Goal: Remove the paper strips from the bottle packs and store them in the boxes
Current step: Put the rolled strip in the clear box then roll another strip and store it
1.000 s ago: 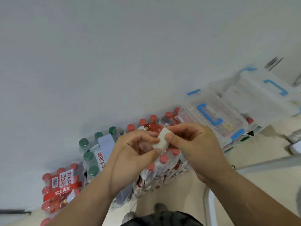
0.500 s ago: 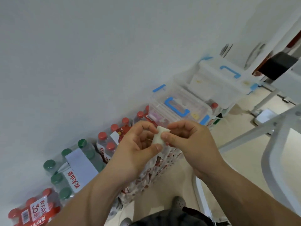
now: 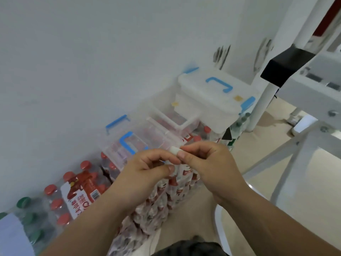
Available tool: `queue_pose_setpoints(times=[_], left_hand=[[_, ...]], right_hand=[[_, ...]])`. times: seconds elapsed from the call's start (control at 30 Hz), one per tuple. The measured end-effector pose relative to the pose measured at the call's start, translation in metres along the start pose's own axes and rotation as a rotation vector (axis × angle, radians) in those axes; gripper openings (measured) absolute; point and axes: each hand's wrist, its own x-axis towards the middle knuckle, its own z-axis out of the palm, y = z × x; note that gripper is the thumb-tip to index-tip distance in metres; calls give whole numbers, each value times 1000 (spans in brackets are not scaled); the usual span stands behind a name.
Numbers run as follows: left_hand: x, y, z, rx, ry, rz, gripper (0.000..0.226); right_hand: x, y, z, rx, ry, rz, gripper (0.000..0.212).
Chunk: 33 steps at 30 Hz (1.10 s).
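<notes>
Though small, paper strip [image 3: 174, 150] between left hand [image 3: 147, 171] and right hand [image 3: 212, 167] fingers [image 3: 185, 156]

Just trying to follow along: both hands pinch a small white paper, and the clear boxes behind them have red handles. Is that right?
Not quite. The head view shows the handles are blue, not red. The rest holds: the left hand and right hand pinch the paper, with the clear boxes behind them.
</notes>
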Motion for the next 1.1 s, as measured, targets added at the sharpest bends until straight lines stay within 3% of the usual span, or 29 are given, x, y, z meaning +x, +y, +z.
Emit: queue_pose_setpoints(times=[0.2, 0.33, 0.57, 0.73, 0.83, 0.93, 1.1], left_hand=[[42, 17, 37, 83, 27, -55, 28], [72, 15, 38, 157, 152, -82, 34], [138, 5, 14, 343, 259, -102, 30], [176, 1, 4, 592, 146, -16, 29], [193, -7, -1, 842, 65, 131, 24], [205, -13, -6, 921, 50, 231, 19], [212, -18, -8, 1040, -61, 322, 37]], right_hand=[[39, 10, -45, 23, -57, 71, 4], [63, 17, -54, 41, -114, 150, 16], [106, 39, -54, 24, -10, 265, 9], [131, 51, -45, 16, 60, 384, 11], [145, 60, -34, 102, 94, 450, 11], [154, 66, -24, 213, 125, 487, 11], [159, 74, -13, 385, 136, 520, 14]])
